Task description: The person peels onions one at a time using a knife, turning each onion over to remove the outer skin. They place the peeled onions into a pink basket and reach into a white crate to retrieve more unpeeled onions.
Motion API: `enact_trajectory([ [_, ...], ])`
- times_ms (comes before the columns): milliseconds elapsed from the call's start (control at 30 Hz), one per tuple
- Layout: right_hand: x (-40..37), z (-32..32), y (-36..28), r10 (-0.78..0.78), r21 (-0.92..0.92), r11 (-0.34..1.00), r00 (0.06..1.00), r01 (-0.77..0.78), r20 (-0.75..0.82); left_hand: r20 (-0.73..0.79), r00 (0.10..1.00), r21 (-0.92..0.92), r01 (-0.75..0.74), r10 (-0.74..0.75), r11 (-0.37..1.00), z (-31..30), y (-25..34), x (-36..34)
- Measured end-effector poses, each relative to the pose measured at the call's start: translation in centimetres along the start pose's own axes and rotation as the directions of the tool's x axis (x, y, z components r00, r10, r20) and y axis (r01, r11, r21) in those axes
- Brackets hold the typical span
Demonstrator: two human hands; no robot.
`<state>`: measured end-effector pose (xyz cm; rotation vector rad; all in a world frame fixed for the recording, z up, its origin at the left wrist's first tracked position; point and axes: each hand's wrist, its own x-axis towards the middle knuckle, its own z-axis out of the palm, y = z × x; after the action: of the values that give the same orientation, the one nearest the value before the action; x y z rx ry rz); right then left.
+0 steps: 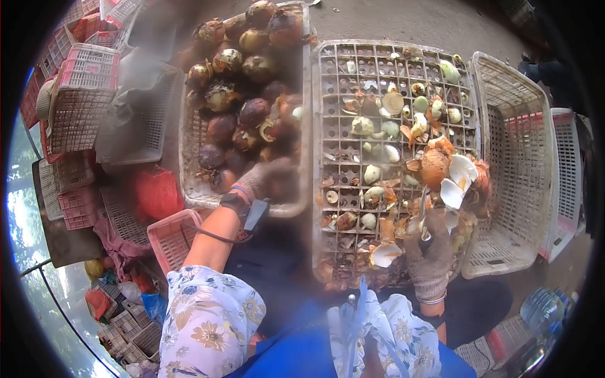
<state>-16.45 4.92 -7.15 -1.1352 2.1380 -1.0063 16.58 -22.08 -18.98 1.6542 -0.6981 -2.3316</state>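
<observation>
Purple onions [254,112] lie in a crate [293,208] where our left hand [270,179] dips, grip too blurred to tell; our right hand [431,255] curls around a knife [425,235] over scrap-strewn plastic grid [343,137]

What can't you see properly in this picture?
All in the head view:
Left grip: fingers blurred, so its hold is unclear.
Metal tool: full shape hidden by the right grip.
Under the onions: covered by them.
Dark shape, far right: cut off by the black edge.
</observation>
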Motion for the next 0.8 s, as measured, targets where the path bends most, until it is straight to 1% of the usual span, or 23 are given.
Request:
enact_trajectory([
  [33, 0.1, -0.2, -0.3, 0.019, -0.008, 1.0, 1.0, -0.019, -0.007, -0.032, 0.993, -0.053, -0.111, 0.11, 0.992, -1.3, -0.3, -0.6],
  [100, 0.2, -2.0, -1.1, -0.128, -0.153, 0.981, 0.991, 0.121, -0.037, 0.174, 0.978, -0.244, -0.067, 0.112, 0.968, 1.6, 2.1, -3.6],
  [167, 0.6, -3.4, -2.1, -0.269, -0.306, 0.92, 0.962, 0.244, -0.043, 0.128, 0.97, -0.287, -0.163, 0.206, 0.944, 0.4, 3.2, -3.7],
  [233, -0.4, -4.3, -2.0, -0.095, -0.193, 0.976, 0.995, 0.102, 0.042, 0.128, 0.947, -0.317, -0.243, 0.296, 0.917, 0.8, 4.4, -6.3],
  [267, -1.0, -4.4, -2.2, -0.158, -0.208, 0.963, 0.985, 0.169, 0.068, 0.103, 0.939, -0.28, -0.288, 0.327, 0.916, 2.3, 5.1, -8.5],
  [300, -1.7, -4.3, -2.8, -0.223, -0.221, 0.946, 0.971, 0.238, 0.09, 0.159, 0.917, -0.338, -0.299, 0.367, 0.893, 2.0, 5.1, -9.1],
  [333, -2.4, -4.6, -3.5, -0.302, -0.284, 0.895, 0.935, 0.345, 0.183, 0.193, 0.891, -0.409, -0.308, 0.412, 0.859, 2.1, 4.6, -10.1],
  [367, -3.7, -4.5, -3.8, -0.325, -0.419, 0.793, 0.889, 0.443, 0.323, 0.224, 0.86, -0.483, -0.31, 0.458, 0.819, 3.5, 4.2, -11.6],
  [433, -4.8, -3.5, -4.5, -0.344, -0.392, 0.716, 0.781, 0.577, 0.521, 0.262, 0.834, -0.472, -0.328, 0.486, 0.818, 3.8, 2.7, -12.3],
  [467, -5.3, -2.6, -2.9, -0.352, -0.402, 0.714, 0.79, 0.574, 0.503, 0.292, 0.811, -0.452, -0.35, 0.507, 0.821, 6.8, 2.2, -13.8],
  [500, -5.2, -1.0, -0.5, -0.439, -0.353, 0.702, 0.767, 0.618, 0.469, 0.279, 0.805, -0.436, -0.38, 0.524, 0.816, 6.9, 1.1, -13.4],
  [533, -4.9, -0.5, 0.6, -0.522, -0.304, 0.683, 0.734, 0.665, 0.434, 0.224, 0.841, -0.404, -0.379, 0.492, 0.832, 9.5, 0.2, -15.1],
  [567, -3.5, -2.6, -1.4, -0.257, -0.396, 0.721, 0.75, 0.569, 0.609, 0.172, 0.87, -0.373, -0.376, 0.461, 0.848, 12.5, -0.6, -16.6],
  [600, -2.4, -2.9, 0.1, -0.33, -0.483, 0.628, 0.771, 0.61, 0.545, 0.243, 0.804, -0.195, -0.507, 0.543, 0.839, 12.7, -2.2, -15.1],
  [633, -1.3, -3.3, 1.7, -0.405, -0.565, 0.53, 0.774, 0.633, 0.487, 0.322, 0.733, -0.02, -0.628, 0.6, 0.778, 12.7, -3.8, -13.6],
  [667, 0.2, -5.0, 2.1, -0.461, -0.689, 0.342, 0.753, 0.639, 0.469, 0.412, 0.789, -0.37, -0.312, 0.456, 0.875, 14.8, -3.4, -15.4],
  [700, 1.7, -6.7, 2.2, -0.514, -0.788, 0.142, 0.725, 0.599, 0.459, 0.438, 0.79, -0.203, -0.378, 0.429, 0.903, 15.6, -3.4, -15.0],
  [733, 2.1, -7.7, 1.4, -0.397, -0.887, 0.126, 0.842, 0.445, 0.366, 0.398, 0.799, -0.095, -0.454, 0.451, 0.886, 15.4, -4.3, -12.9],
  [767, 2.9, -8.7, 0.7, -0.282, -0.957, 0.087, 0.928, 0.277, 0.243, 0.36, 0.798, 0.015, -0.524, 0.484, 0.852, 15.5, -4.5, -11.0],
  [800, 4.9, -9.3, 1.9, -0.115, -0.979, 0.135, 0.984, 0.152, 0.136, 0.183, 0.745, 0.257, -0.666, 0.642, 0.7, 16.2, -5.2, -11.3],
])
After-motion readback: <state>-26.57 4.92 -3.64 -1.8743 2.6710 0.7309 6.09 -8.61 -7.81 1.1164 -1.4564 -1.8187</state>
